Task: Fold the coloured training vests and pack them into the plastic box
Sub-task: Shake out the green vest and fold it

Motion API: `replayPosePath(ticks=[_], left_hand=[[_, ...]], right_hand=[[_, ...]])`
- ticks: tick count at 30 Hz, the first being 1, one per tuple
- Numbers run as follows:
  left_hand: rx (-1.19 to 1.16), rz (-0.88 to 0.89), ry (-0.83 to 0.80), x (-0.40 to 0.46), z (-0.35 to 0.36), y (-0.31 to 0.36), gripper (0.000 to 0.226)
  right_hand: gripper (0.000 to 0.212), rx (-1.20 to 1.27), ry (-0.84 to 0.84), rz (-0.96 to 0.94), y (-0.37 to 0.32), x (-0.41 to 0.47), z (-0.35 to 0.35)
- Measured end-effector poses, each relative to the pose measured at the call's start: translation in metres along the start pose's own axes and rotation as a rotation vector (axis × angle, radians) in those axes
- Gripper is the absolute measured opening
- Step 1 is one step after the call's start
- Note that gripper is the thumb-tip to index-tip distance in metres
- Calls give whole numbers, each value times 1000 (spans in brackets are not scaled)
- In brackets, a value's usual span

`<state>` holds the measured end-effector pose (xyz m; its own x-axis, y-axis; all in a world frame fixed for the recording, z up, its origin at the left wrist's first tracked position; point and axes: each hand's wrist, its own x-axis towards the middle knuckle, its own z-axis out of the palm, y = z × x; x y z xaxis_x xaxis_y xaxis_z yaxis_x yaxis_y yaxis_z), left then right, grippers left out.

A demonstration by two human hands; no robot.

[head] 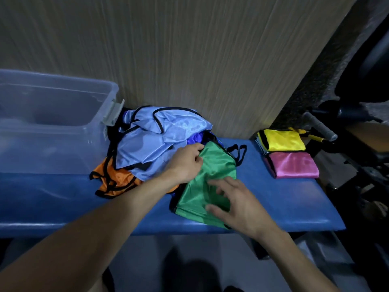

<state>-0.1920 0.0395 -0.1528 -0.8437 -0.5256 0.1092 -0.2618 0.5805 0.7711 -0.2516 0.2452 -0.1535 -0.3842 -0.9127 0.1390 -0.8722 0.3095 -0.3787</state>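
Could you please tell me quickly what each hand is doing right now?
Left hand: fingers curled, gripping the upper edge of the shiny green training vest.
Right hand: open, fingers spread, resting on the same vest.

**A sports or gym storage corner**

The setting looks like a storeroom or side room of a gym. A blue padded bench (284, 199), vinyl-covered like exercise or treatment furniture, stands against a plain beige panelled wall (210, 60). At its left end sits a clear plastic box (63, 131) with a grey latch; beside the box lies a loose heap of satin training vests (155, 140) trimmed in black. Near the bench's right end two folded vests, yellow (282, 140) and pink (292, 165), are stacked by the back edge. Beyond the right end, dark equipment shows a grey foam-covered handle (320, 125) and yellow tubing, too dim to identify. The floor below is grey.
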Motion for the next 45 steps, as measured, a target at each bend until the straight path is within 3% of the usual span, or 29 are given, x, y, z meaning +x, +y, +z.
replayPosePath(ticks=[8,11,13,15,16,19,22,27,31,34,39,43,45], left_hand=[[276,32,47,-20,-12,2,47],[523,287,142,-38,-14,10,57],[465,554,32,-51,-14,15,42],[448,669,-227,-63,-13,12,31],[511,680,-318,-66,-12,6,35],[629,649,-381,-73,-11,-17,61],[610,662,-357,-79,-10,-35,70],[521,658,-257,-95,-4,-53,60],[406,611,-147,-101,4,-50,53],[311,569,-16,-98,9,-48,60],[-32,314,120,-94,2,-15,48],[-166,314,129,-81,5,17,41],[-230,322,107,-75,7,31,40]], right_hand=[[95,-288,-182,-38,11,-26,28],[91,-312,-122,-64,12,-29,37],[85,-329,-78,-105,16,-31,40],[76,-318,-42,-150,22,-33,40],[72,-301,-33,-165,26,-34,40],[59,-288,21,-209,33,-38,42],[47,-290,90,-265,34,-40,48],[47,-317,176,-274,29,-40,44],[36,-27,235,-29,19,-34,25],[29,106,230,-1,15,-32,8],[12,254,306,91,26,-35,-23],[25,453,249,144,30,-41,-40],[20,479,241,152,33,-42,-45]])
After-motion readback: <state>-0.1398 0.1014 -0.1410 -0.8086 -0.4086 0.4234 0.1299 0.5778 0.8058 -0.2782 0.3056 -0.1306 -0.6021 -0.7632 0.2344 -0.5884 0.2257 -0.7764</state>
